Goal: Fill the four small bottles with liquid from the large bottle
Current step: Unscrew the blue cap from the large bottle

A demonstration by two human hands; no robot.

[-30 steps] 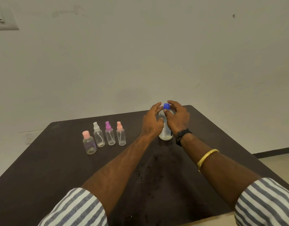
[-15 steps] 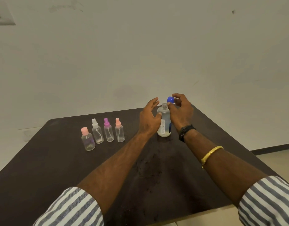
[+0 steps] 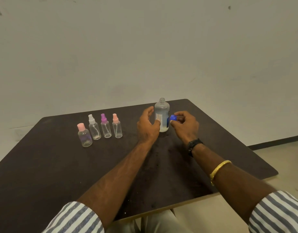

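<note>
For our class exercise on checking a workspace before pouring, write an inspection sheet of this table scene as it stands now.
Surface: dark table, faint specks near the front edge.
Job's things: large bottle upright, uncapped, a little liquid at the bottom; blue cap off; four small bottles upright in a row at left, all capped, looking nearly empty.
Clutter: nothing seen.
Grippers: left hand open around the large bottle's side, thumb on its label; right hand pinching the blue cap in its fingers beside the bottle.
Cables: nothing seen.
Surroundings: plain wall, dark skirting at right.
</note>
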